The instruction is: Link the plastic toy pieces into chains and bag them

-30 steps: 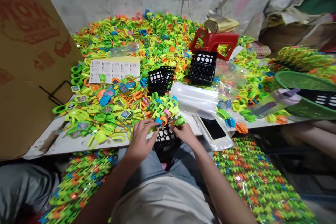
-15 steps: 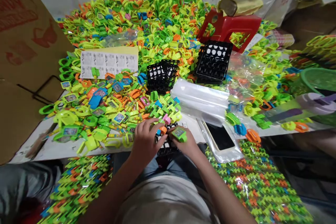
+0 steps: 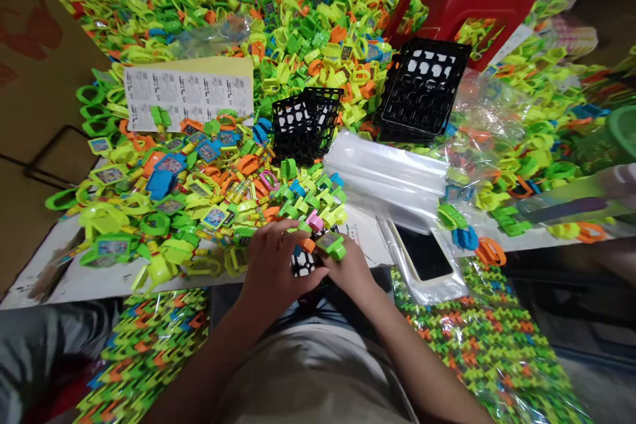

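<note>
A black plastic grid tray [image 3: 302,264] sits at the table's front edge, partly hidden under my hands. My left hand [image 3: 272,268] is curled round the tray's left side, its thumb reaching across the near part. By its fingertips, an orange toy watch [image 3: 307,245] rests at the tray, with a pink toy watch [image 3: 314,220] just beyond. My right hand [image 3: 349,268] is closed on a green toy watch [image 3: 332,245] with a square picture face, at the tray's right side. Rows of green and yellow toy watches [image 3: 311,202] stand packed together behind the tray.
Loose toy watches [image 3: 169,218] heap up at left and back. Clear plastic bags [image 3: 387,179], a bagged phone [image 3: 424,255] and stacked black trays [image 3: 422,93] lie to the right. A label sheet [image 3: 189,93], red stool [image 3: 487,6] and cardboard box [image 3: 44,93] stand around.
The view has tipped downward and come closer to the table. My right hand still has the green watch, now nearer the orange one; my left thumb reaches further across the tray.
</note>
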`<act>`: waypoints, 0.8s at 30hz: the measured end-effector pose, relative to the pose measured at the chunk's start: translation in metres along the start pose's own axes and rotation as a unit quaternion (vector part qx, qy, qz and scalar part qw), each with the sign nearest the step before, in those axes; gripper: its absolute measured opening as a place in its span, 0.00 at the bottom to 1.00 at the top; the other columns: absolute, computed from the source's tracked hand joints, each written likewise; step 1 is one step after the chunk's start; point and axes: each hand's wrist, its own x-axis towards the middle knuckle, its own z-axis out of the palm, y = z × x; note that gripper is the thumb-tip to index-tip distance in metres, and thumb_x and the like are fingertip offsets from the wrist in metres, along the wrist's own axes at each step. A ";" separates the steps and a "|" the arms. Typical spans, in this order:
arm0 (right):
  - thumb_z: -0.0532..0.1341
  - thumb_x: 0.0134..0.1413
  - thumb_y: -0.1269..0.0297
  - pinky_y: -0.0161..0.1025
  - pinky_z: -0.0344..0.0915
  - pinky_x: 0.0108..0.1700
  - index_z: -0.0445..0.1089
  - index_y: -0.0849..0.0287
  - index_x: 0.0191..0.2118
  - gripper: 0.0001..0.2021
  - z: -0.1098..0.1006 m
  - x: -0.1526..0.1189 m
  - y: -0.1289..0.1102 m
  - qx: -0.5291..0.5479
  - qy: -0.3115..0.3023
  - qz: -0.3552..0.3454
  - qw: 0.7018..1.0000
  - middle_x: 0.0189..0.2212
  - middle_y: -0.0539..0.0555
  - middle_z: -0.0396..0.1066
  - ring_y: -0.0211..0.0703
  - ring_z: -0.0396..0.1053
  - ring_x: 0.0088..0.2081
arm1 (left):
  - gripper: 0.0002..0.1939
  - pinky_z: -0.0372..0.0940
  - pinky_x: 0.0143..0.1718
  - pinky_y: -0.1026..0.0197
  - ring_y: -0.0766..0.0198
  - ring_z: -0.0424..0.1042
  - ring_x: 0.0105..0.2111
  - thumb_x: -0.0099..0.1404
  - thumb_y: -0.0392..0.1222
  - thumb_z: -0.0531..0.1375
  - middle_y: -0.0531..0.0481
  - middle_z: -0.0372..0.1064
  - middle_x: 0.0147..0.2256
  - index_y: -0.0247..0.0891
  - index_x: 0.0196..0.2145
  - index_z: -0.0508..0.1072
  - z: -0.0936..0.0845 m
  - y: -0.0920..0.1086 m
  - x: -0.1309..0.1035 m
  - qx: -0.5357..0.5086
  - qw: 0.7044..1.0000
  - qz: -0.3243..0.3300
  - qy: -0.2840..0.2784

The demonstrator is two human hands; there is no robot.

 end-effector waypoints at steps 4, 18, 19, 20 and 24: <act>0.54 0.45 0.75 0.37 0.60 0.36 0.70 0.59 0.30 0.09 0.002 0.003 -0.006 -0.014 -0.021 0.000 1.000 0.30 0.56 0.71 0.45 0.66 0.34 | 0.20 0.58 0.50 0.48 0.52 0.63 0.46 0.53 0.49 0.65 0.41 0.65 0.43 0.38 0.38 0.64 0.001 0.006 0.005 -0.003 1.000 -0.009 0.029; 0.55 0.45 0.76 0.34 0.56 0.27 0.68 0.59 0.26 0.07 -0.009 0.020 -0.019 -0.002 -0.105 -0.021 0.994 0.23 0.54 0.71 0.41 0.66 0.25 | 0.23 0.56 0.47 0.50 0.53 0.63 0.43 0.59 0.49 0.60 0.43 0.63 0.43 0.43 0.52 0.68 0.005 0.000 0.020 0.066 0.996 -0.039 -0.034; 0.54 0.45 0.77 0.34 0.56 0.27 0.68 0.59 0.26 0.08 -0.010 0.021 -0.017 0.005 -0.107 -0.024 0.994 0.23 0.54 0.72 0.41 0.67 0.26 | 0.22 0.57 0.46 0.50 0.53 0.63 0.42 0.59 0.49 0.60 0.43 0.63 0.42 0.43 0.51 0.70 0.006 0.001 0.022 0.071 0.996 -0.050 -0.034; 0.54 0.46 0.76 0.34 0.56 0.27 0.68 0.59 0.25 0.08 -0.010 0.022 -0.015 0.011 -0.109 -0.026 0.994 0.23 0.54 0.72 0.42 0.67 0.26 | 0.20 0.57 0.45 0.50 0.52 0.63 0.42 0.59 0.49 0.60 0.43 0.63 0.41 0.42 0.49 0.71 0.007 0.003 0.025 0.078 0.995 -0.061 -0.028; 0.53 0.51 0.75 0.35 0.60 0.31 0.69 0.59 0.28 0.09 -0.005 0.020 -0.007 0.028 -0.085 -0.049 0.995 0.27 0.55 0.73 0.43 0.68 0.29 | 0.20 0.58 0.44 0.50 0.50 0.63 0.41 0.60 0.51 0.59 0.42 0.63 0.41 0.42 0.48 0.72 0.009 0.008 0.028 0.098 0.992 -0.076 -0.021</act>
